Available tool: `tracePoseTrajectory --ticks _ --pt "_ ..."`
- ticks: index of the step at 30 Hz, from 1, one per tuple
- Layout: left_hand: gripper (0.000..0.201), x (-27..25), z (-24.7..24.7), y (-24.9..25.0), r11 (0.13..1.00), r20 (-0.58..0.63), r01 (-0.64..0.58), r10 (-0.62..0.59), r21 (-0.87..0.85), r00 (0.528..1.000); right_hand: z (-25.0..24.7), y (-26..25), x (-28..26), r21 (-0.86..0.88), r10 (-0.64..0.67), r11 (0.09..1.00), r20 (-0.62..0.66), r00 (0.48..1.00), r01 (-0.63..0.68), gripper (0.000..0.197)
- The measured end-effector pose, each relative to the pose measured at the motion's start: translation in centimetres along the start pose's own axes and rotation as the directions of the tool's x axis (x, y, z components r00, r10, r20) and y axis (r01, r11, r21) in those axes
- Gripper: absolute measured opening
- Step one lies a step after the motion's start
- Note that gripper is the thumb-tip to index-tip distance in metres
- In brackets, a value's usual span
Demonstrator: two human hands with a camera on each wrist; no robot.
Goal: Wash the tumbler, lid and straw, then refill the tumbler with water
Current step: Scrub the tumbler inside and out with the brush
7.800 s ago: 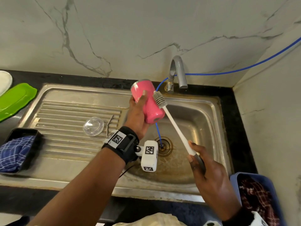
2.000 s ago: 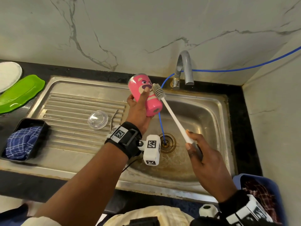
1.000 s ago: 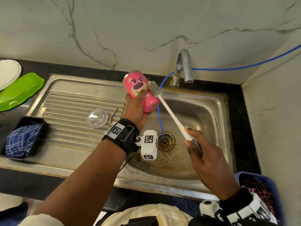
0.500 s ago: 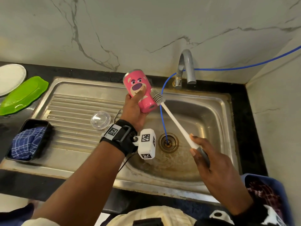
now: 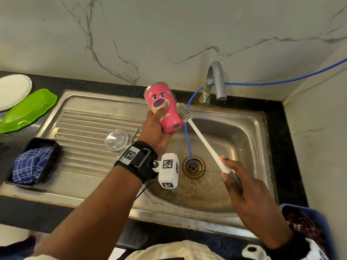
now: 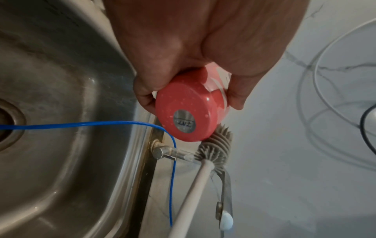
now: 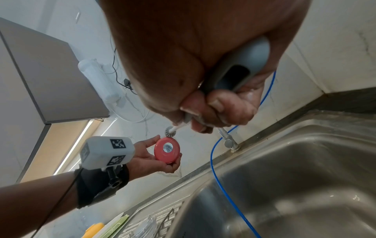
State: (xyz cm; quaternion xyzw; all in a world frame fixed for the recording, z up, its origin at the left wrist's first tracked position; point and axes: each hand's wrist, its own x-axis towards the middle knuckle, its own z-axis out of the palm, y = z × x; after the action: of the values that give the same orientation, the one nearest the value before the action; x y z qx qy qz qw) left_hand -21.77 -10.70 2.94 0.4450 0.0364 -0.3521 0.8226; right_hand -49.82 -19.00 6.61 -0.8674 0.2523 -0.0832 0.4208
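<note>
Left hand (image 5: pixel 156 126) grips the pink tumbler (image 5: pixel 163 107), long axis tilted, base twd the right hand (image 5: pixel 249 194), which holds the brush (image 5: pixel 201 141) w/ bristles touching the tumbler's right side.

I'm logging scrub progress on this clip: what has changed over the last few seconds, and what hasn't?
The left hand has turned the pink tumbler in its grip, so the bear face, hidden earlier, now faces the head camera. The right hand still holds the bottle brush, its bristle head staying against the tumbler's side. The clear lid and metal straw lie unmoved on the drainboard.
</note>
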Motion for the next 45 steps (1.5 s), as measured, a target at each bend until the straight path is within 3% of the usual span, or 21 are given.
tracePoseTrajectory --ticks 3,6,11,17,24,32,39,45 --pt "0.065 -0.4 0.2 -0.7 0.998 0.077 0.037 -0.04 0.044 0.996 0.1 0.3 0.4 -0.012 0.016 1.0 -0.047 0.999 -0.017 0.037" --pt "0.056 -0.3 0.0 -0.9 0.997 0.061 0.057 -0.06 0.058 0.996 0.3 0.3 0.4 -0.008 0.002 1.0 -0.062 0.998 -0.002 0.037" --pt "0.061 0.6 -0.7 -0.3 0.998 0.012 0.053 -0.053 0.027 0.999 0.4 0.2 -0.9 0.036 0.009 0.999 -0.022 1.0 -0.009 0.041" --pt "0.063 -0.5 0.3 -2.0 0.993 0.066 0.084 -0.089 0.084 0.994 0.2 0.6 0.8 -0.003 0.018 1.0 -0.064 0.998 -0.019 0.038" --pt "0.062 0.3 -0.7 -0.5 0.999 0.009 0.024 -0.024 0.033 1.0 0.3 0.9 -0.5 0.011 0.029 1.0 0.003 1.0 -0.029 0.037" --pt "0.077 -0.8 -0.5 -2.1 0.997 0.026 -0.004 0.002 0.072 1.0 0.2 0.5 -0.1 0.006 0.016 1.0 -0.013 1.0 -0.016 0.038" --pt "0.075 -0.5 0.0 -1.0 0.997 -0.014 -0.041 0.042 0.061 0.999 0.4 0.5 -0.7 0.023 0.006 1.0 -0.009 1.0 -0.006 0.038" --pt "0.071 -0.8 -0.1 -1.4 0.995 -0.012 0.004 -0.003 0.101 1.0 0.6 0.8 -0.1 0.018 0.033 0.999 -0.011 0.999 -0.033 0.037"
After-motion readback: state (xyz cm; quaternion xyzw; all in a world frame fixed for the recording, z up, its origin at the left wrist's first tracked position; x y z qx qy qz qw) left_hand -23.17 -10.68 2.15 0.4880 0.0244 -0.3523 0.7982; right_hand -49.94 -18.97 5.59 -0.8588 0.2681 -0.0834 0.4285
